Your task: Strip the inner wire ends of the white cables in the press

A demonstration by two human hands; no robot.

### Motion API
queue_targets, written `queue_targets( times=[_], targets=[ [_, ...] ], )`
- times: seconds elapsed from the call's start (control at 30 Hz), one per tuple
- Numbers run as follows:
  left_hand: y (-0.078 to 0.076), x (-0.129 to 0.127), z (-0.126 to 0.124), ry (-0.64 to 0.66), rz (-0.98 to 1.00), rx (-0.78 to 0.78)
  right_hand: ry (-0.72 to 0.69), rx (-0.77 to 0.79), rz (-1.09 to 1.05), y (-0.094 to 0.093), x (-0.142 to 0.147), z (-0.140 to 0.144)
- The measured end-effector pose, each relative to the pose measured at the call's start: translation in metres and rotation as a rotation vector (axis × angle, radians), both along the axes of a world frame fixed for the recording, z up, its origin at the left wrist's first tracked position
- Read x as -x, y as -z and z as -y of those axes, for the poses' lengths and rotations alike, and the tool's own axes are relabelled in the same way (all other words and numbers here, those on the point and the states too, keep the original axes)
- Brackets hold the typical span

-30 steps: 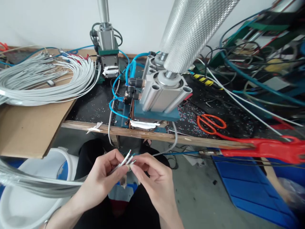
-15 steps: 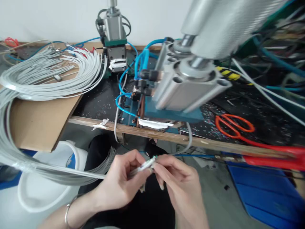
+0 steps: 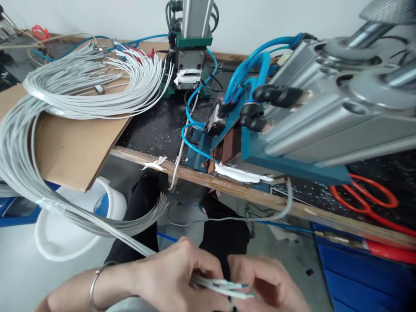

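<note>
At the bottom of the view, my left hand (image 3: pixel 172 277) grips the end of a grey cable (image 3: pixel 224 287), with thin coloured cores sticking out to the right. My right hand (image 3: pixel 273 281) pinches those cores from the right side. The cable runs left from my fist into a long grey bundle (image 3: pixel 19 173) that curves over my lap. Above the hands, a pneumatic press (image 3: pixel 312 117) with blue air hoses sits at the wooden bench edge (image 3: pixel 182 171).
Several grey cables (image 3: pixel 97 82) lie fanned on cardboard at the left. A second press (image 3: pixel 191 56) stands at the back. Orange scissors (image 3: pixel 367 199) lie at the right, a white bucket (image 3: pixel 65 229) stands under the bench, and blue bins (image 3: pixel 364 277) sit at lower right.
The view has swung closer and lower toward the press. Both hands with the cable end have dropped to the bottom edge, and the cores now point right instead of up.
</note>
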State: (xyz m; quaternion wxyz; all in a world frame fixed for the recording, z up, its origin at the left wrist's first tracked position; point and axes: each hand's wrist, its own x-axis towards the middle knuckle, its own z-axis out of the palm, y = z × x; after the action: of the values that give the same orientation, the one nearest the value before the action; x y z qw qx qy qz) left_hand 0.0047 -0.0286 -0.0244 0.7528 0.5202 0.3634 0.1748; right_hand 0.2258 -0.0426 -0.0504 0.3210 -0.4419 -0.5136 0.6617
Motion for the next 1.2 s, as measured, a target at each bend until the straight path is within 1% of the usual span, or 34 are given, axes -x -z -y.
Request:
queue_targets(
  times=[0.03, 0.07, 0.1, 0.13, 0.17, 0.2, 0.23, 0.27, 0.33, 0.37, 0.43, 0.53, 0.6, 0.73, 0.83, 0.93, 1.03, 1.1, 1.2],
  targets=[
    [0.0, 0.001, 0.0, 0.039, 0.002, 0.017, -0.099, -0.029, 0.041, -0.004, -0.004, -0.006],
    [0.001, 0.002, -0.001, 0.047, 0.004, 0.048, -0.154, -0.052, 0.075, -0.009, -0.005, -0.011],
    [0.001, 0.002, -0.002, 0.011, 0.006, 0.084, -0.155, -0.062, 0.103, -0.013, -0.004, -0.017],
    [0.0, 0.001, -0.003, -0.064, 0.015, 0.118, -0.105, -0.064, 0.12, -0.018, 0.001, -0.021],
    [0.0, 0.0, -0.004, -0.168, 0.029, 0.138, -0.014, -0.063, 0.117, -0.022, 0.009, -0.024],
    [-0.002, -0.003, -0.005, -0.284, 0.046, 0.133, 0.105, -0.057, 0.098, -0.024, 0.019, -0.026],
    [-0.003, -0.005, -0.007, -0.395, 0.057, 0.102, 0.247, -0.06, 0.049, -0.025, 0.03, -0.027],
    [-0.005, -0.008, -0.008, -0.477, 0.059, 0.053, 0.386, -0.054, -0.032, -0.024, 0.042, -0.028],
    [-0.009, -0.014, -0.011, -0.54, 0.04, -0.033, 0.583, -0.018, -0.226, -0.019, 0.063, -0.028],
    [-0.01, -0.016, -0.012, -0.545, 0.02, -0.067, 0.644, 0.001, -0.312, -0.016, 0.072, -0.028],
    [-0.011, -0.018, -0.014, -0.548, -0.017, -0.111, 0.711, 0.03, -0.435, -0.01, 0.082, -0.03],
    [-0.01, -0.019, -0.019, -0.571, -0.019, -0.1, 0.713, 0.064, -0.504, -0.002, 0.083, -0.033],
    [-0.009, -0.019, -0.022, -0.587, -0.006, -0.066, 0.675, 0.055, -0.477, 0.001, 0.079, -0.034],
    [-0.01, -0.019, -0.025, -0.612, 0.0, -0.045, 0.647, -0.059, -0.375, 0.002, 0.075, -0.034],
    [-0.013, -0.015, -0.024, -0.557, -0.006, -0.071, 0.665, -0.095, -0.357, -0.001, 0.075, -0.033],
    [-0.015, -0.004, -0.022, -0.449, -0.129, -0.18, 0.715, -0.114, -0.372, -0.003, 0.076, -0.032],
    [-0.014, 0.007, -0.017, -0.414, -0.295, -0.328, 0.745, -0.127, -0.374, 0.0, 0.078, -0.033],
    [-0.012, 0.009, -0.014, -0.429, -0.34, -0.336, 0.723, -0.093, -0.386, 0.003, 0.079, -0.033],
    [-0.012, 0.007, -0.012, -0.442, -0.365, -0.284, 0.683, -0.089, -0.344, 0.001, 0.073, -0.034]
  ],
)
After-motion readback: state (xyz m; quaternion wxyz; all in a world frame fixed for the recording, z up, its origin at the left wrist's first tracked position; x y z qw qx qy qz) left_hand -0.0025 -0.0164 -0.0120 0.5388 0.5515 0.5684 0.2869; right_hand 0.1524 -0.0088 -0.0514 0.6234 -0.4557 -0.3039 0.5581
